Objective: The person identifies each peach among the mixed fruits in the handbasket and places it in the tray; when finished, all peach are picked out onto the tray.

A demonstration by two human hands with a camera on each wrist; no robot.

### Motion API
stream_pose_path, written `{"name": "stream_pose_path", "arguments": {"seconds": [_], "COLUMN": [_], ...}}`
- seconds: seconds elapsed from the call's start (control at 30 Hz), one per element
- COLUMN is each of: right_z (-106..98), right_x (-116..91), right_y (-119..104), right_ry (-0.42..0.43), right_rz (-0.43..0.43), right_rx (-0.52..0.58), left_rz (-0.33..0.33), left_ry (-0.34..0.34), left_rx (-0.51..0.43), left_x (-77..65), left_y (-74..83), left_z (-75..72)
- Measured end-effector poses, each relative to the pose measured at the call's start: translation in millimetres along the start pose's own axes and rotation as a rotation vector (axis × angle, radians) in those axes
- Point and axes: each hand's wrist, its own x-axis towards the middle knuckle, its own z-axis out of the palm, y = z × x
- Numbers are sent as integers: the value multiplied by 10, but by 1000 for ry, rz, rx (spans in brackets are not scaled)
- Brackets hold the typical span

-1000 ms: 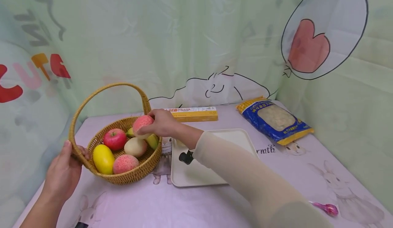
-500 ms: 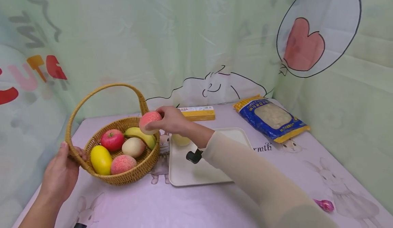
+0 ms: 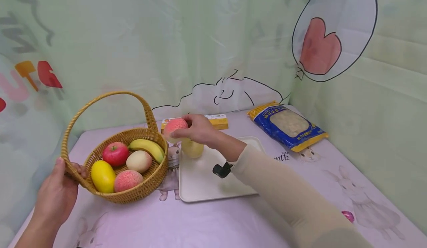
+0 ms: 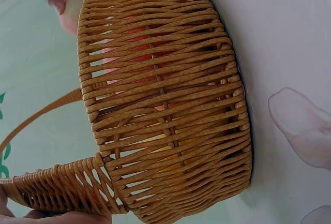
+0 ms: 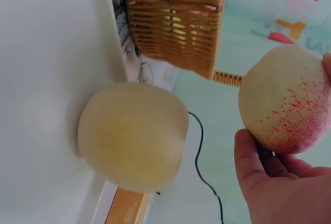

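Note:
My right hand [image 3: 200,130] pinches a pink-and-cream peach [image 5: 287,100] above the left back part of a white tray [image 3: 213,192]. Just below it, a pale yellow round fruit [image 5: 135,136] sits on the tray, partly covered by the hand in the head view. With my left hand [image 3: 59,192] I grip the base of the handle on a wicker basket [image 3: 133,195]. Inside the basket lie a red apple [image 3: 115,154], a banana [image 3: 147,148], a cream-coloured round fruit [image 3: 138,161], a yellow mango-like fruit [image 3: 103,177] and another pink peach [image 3: 128,180].
Behind the right hand lies a yellow-and-white pasta box [image 3: 218,122]. A blue-and-yellow bag [image 3: 288,125] rests at the back right. At the right edge of the table is a small purple-pink item [image 3: 348,216]. Printed curtains stand behind and at both sides.
My right hand has lifted the peach out of the basket and carried it right, over the tray's edge. The banana is now uncovered. My left hand stays on the handle; the view has turned slightly right.

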Motion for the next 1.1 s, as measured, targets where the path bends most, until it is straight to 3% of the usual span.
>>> {"name": "stream_pose_path", "arguments": {"seconds": [0.67, 0.87, 1.1], "right_z": [-401, -487, -543], "right_x": [-145, -195, -214], "right_y": [339, 486, 636], "right_ry": [115, 160, 187], "right_rz": [140, 186, 245], "right_rx": [74, 47, 5], "left_rz": [18, 31, 4], "left_ry": [6, -21, -2], "left_rx": [-22, -52, 8], "left_x": [-6, 6, -9], "left_y": [7, 9, 13], "left_z": [9, 20, 4]}}
